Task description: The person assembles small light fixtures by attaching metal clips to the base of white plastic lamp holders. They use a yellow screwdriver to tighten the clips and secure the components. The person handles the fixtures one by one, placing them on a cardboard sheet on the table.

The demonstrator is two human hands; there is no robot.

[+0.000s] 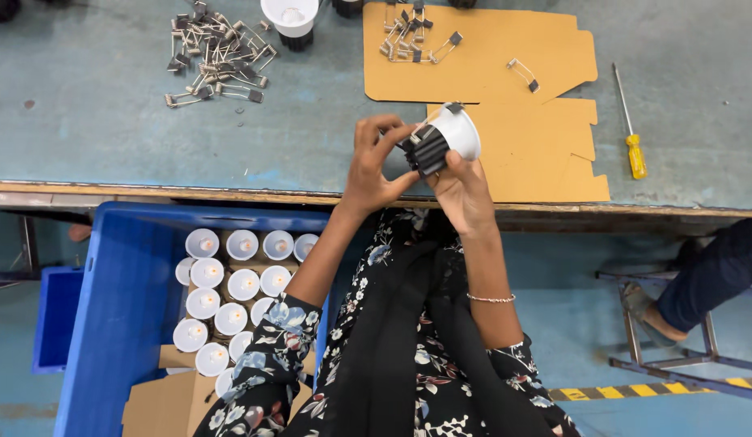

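Both hands met over the near edge of the table (109, 137), just above the person's lap, which kept the work close to the eye. The right hand (465, 190) cupped a small round lamp (440, 137) from below, thumb against its black ribbed body, with the white rim turned up and away. Held so, the ribbed side faced the left hand (372, 162), whose fingers were curled narrow against the ribs, pinching at what looked like a wire spring clip (449, 108) standing off the lamp's side; whether the clip was already seated could not be told.

A sheet of brown cardboard (538, 137) lay under the hands, probably to spare the white rims from the table. On it, near the far edge, sat a small pile of clips (412, 40), and one loose clip (523, 73) lay apart to the right, all within an easy reach. A larger heap of clips (218, 57) lay well off to the left, beside another white lamp (291, 16). A yellow-handled screwdriver (632, 129) rested untouched at the right.

Below the table's edge, at the person's left side, a blue crate (121, 324) held rows of like lamps (230, 295) standing with their white faces up, stacked on cardboard, close enough for the left hand to drop down to
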